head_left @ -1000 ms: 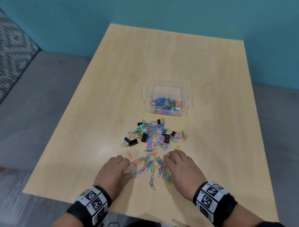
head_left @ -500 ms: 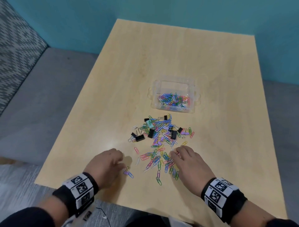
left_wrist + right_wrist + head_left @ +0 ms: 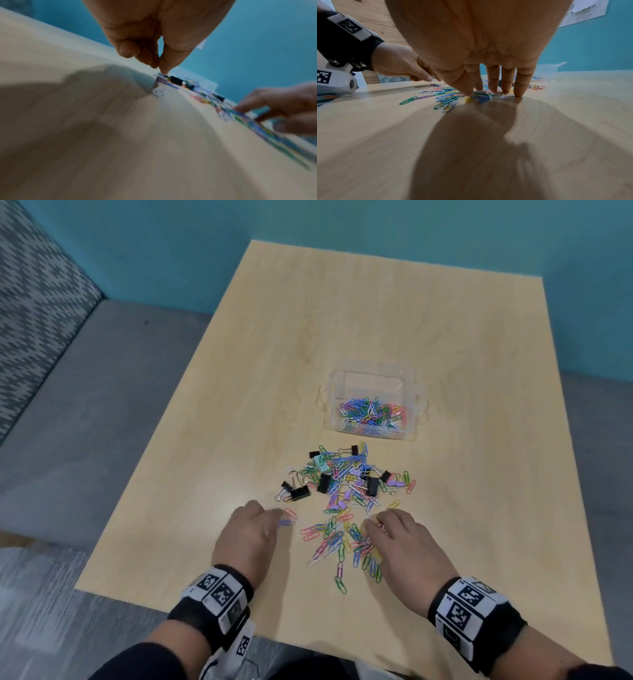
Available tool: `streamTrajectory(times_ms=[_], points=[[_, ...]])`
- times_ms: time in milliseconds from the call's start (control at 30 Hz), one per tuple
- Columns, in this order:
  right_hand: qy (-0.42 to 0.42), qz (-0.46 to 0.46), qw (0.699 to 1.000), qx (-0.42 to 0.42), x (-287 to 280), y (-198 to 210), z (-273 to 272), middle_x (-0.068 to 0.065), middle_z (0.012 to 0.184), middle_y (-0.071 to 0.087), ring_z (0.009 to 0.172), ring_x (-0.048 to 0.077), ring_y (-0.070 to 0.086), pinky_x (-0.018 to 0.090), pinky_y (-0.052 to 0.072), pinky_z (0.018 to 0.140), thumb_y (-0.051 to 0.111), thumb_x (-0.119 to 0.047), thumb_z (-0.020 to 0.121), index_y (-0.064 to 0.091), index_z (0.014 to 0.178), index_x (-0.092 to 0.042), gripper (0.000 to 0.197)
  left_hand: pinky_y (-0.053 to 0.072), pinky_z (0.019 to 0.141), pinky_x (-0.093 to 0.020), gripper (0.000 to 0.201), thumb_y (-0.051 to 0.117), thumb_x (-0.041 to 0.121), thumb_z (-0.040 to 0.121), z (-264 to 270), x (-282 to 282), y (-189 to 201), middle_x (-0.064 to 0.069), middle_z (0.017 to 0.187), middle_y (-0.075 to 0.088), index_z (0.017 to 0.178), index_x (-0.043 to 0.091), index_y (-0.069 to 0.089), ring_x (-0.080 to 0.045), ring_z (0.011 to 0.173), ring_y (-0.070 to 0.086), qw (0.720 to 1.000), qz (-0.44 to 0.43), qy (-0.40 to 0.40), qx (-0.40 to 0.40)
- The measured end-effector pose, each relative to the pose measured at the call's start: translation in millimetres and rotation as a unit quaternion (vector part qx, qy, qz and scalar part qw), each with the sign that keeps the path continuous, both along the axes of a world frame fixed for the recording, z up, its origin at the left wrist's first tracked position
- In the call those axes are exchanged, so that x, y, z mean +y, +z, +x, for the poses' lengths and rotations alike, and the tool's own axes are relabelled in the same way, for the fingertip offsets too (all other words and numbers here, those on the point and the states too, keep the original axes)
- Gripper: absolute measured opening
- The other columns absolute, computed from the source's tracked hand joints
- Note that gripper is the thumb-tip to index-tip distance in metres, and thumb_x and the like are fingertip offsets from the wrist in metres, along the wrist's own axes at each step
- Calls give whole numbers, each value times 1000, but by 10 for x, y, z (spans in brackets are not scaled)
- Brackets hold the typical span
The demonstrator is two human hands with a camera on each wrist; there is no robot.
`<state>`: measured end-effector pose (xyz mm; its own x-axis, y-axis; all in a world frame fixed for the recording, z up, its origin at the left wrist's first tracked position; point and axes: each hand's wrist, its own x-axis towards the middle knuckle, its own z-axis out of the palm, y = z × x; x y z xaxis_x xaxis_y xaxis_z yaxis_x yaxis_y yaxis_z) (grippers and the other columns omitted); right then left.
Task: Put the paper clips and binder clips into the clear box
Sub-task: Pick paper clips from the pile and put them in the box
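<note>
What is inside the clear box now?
The clear box holds coloured paper clips along its near side. No binder clips show there; the bottom beneath the clips is covered.

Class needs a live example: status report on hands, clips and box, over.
Left hand pinching at a clip; right hand fingertips down on coloured paper clips. Black binder clips still out. Clear plastic box part-filled, unobstructed.

Both wrists wear black bands [image 3: 476,623] carrying white blocks printed with black square codes; dark sleeves [image 3: 150,660] cover the forearms behind them.
</note>
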<state>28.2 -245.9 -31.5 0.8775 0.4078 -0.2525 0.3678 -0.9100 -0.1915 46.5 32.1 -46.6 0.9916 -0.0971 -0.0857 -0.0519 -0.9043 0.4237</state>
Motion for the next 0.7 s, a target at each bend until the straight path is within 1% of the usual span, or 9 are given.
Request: streamTrajectory(times_ms=[100, 167, 233, 300, 400, 500, 567, 633, 700], points=[[1, 6, 1000, 0, -13, -7, -10, 5, 114, 55, 113, 30, 48, 38, 52, 78, 61, -10, 58, 53, 122, -15, 65, 47, 74, -34, 27, 62, -3, 79, -52, 75, 48, -7, 90, 55, 100, 12, 69, -30, 83, 56, 996, -39, 79, -5], [-3, 11, 1000, 0, -15, -1, -11, 5, 114, 55, 112, 30, 49, 39, 52, 78, 63, -10, 57, 53, 121, -14, 65, 47, 85, -37, 28, 61, 1, 80, -215, 80, 92, -10, 106, 57, 105, 10, 66, -31, 95, 55, 998, -21, 57, 9], [-4, 12, 1000, 1, -12, 8, -12, 5, 114, 56, 112, 30, 49, 39, 52, 78, 64, -11, 57, 54, 121, -14, 65, 46, 94, -37, 35, 53, 13, 82, -404, 60, 105, -13, 121, 56, 116, 9, 60, -31, 107, 52, 1000, 0, 1, 30], [-2, 10, 1000, 2, -11, 13, -12, 5, 114, 56, 112, 31, 49, 39, 52, 78, 62, -12, 57, 54, 120, -14, 64, 41, 99, -32, 44, 42, 24, 83, -540, 29, 89, -13, 127, 54, 122, 9, 54, -29, 113, 51, 998, 10, -43, 49], [-3, 5, 1000, 4, -9, 27, -6, 5, 114, 56, 112, 30, 49, 39, 52, 78, 59, -13, 59, 54, 120, -15, 61, 31, 102, -24, 49, 40, 29, 84, -679, -93, 69, -12, 134, 48, 127, 8, 49, -24, 120, 46, 994, 21, -92, 57], [-6, 11, 1000, 0, -1, 40, -2, 4, 111, 57, 110, 29, 49, 38, 52, 75, 57, -11, 59, 55, 119, -15, 60, 26, 107, -29, 55, 39, 32, 84, -678, -275, 45, -11, 147, 34, 135, 12, 38, -25, 133, 33, 988, 46, -137, 59], [-7, 12, 1000, 1, 2, 38, -6, 4, 111, 57, 109, 29, 49, 38, 52, 75, 61, -11, 58, 55, 119, -14, 61, 23, 107, -35, 58, 37, 32, 86, -542, -411, 12, -17, 147, 34, 138, 8, 34, -31, 135, 30, 984, 85, -150, 46], [-6, 13, 1000, 5, 4, 39, -8, 5, 112, 57, 109, 29, 50, 38, 53, 76, 65, -12, 58, 55, 119, -14, 62, 20, 109, -39, 61, 32, 37, 90, -398, -522, -34, -21, 147, 34, 142, 4, 28, -34, 137, 27, 981, 123, -134, 59], [-8, 13, 1000, 9, 2, 49, -7, 5, 111, 57, 109, 29, 50, 38, 53, 75, 67, -14, 57, 55, 119, -14, 62, 18, 112, -41, 67, 21, 43, 92, -324, -590, -69, -19, 151, 25, 146, 4, 16, -34, 139, 18, 974, 168, -120, 91]])
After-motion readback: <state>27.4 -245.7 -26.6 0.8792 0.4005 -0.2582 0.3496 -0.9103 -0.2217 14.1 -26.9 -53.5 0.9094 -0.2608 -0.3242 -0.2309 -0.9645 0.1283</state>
